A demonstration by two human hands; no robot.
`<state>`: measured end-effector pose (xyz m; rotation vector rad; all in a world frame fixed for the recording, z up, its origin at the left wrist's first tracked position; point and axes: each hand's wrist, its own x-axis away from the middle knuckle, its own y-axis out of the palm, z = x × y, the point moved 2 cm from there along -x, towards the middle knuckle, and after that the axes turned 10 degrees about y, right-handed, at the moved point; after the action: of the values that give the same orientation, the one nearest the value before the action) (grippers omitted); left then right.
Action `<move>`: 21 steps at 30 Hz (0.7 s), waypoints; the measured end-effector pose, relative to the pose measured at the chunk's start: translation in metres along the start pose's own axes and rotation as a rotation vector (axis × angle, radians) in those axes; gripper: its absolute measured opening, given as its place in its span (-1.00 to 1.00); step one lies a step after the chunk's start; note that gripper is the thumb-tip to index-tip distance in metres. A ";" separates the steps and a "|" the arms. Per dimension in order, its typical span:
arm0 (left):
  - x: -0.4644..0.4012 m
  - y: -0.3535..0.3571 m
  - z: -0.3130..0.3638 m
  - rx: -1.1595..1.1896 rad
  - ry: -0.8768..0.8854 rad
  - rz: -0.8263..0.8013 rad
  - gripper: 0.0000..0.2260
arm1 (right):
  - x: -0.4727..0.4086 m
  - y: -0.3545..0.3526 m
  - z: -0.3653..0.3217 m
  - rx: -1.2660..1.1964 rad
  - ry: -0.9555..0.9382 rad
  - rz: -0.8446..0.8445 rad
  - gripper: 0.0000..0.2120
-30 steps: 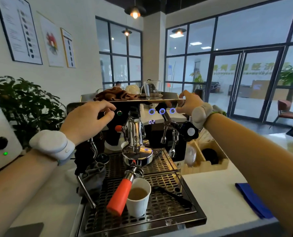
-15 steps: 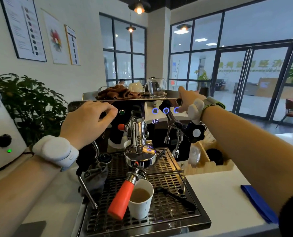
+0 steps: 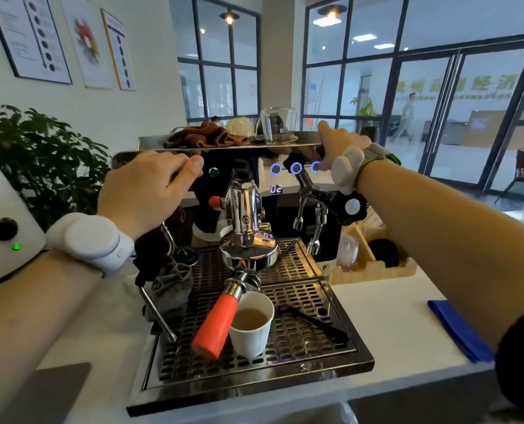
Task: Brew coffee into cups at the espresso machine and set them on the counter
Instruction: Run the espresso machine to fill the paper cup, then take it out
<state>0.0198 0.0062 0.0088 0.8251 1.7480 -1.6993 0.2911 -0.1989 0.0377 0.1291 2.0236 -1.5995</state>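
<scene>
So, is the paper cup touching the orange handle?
Touching: in the head view the paper cup stands against the orange handle, with no gap visible between them.

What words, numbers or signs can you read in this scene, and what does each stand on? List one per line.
"02": lit digits on the black espresso machine's front panel.
Framed wall posters: print too blurred to read.
Green lettering on the far glass wall: too blurred to read.

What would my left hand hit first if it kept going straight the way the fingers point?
Probably the machine's dark front panel near the green light. The left hand points right and forward just under the top tray; depth is unclear, so the fingertips may already touch it.
</scene>
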 end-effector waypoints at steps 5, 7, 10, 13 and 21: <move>0.000 0.001 0.000 -0.006 0.013 0.029 -0.53 | -0.003 0.009 -0.001 -0.022 0.003 0.009 -0.66; 0.000 0.002 -0.001 -0.014 0.014 0.028 -0.53 | -0.002 0.012 -0.003 -0.020 0.016 0.018 -0.65; 0.000 0.005 -0.002 -0.041 0.027 0.008 -0.51 | -0.003 0.013 -0.003 -0.026 0.009 0.021 -0.63; -0.001 0.006 -0.003 -0.056 0.020 -0.001 -0.50 | 0.000 0.011 -0.001 -0.033 -0.001 0.023 -0.68; 0.000 0.011 -0.005 -0.059 -0.012 -0.016 -0.54 | 0.007 0.006 0.002 -0.061 -0.043 -0.012 -0.72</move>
<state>0.0283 0.0109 0.0023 0.7757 1.7925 -1.6511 0.2884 -0.2006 0.0285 0.0589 2.0414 -1.5327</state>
